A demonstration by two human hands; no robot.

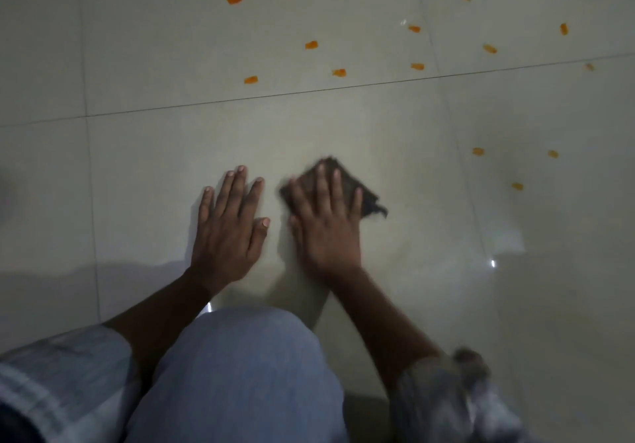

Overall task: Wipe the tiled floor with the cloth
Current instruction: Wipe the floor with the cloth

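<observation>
Pressing the dark cloth [347, 188] flat onto the tiled floor [171, 174] with the right hand [326, 226], fingers [338, 192] straight and slightly spread over the fabric, not curled round it. Bracing with the left hand [225, 226] just beside the cloth on its left, palm down on bare tile, fingers apart and holding nothing. Kneeling close, one knee [240, 356] showing nearer than the cloth. Looking blurred at the cloth's edges, so probably sweeping sideways. Judging the work as barely begun: orange bits [311, 44] lying scattered well beyond the cloth, past the grout line [275, 94], with a few more off to the cloth's right. Doing this well likely means keeping the palm weight even, reaching out past the grout line, gathering debris toward one spot rather than scattering it, overlapping strokes, shifting the bracing hand forward before stretching.
</observation>
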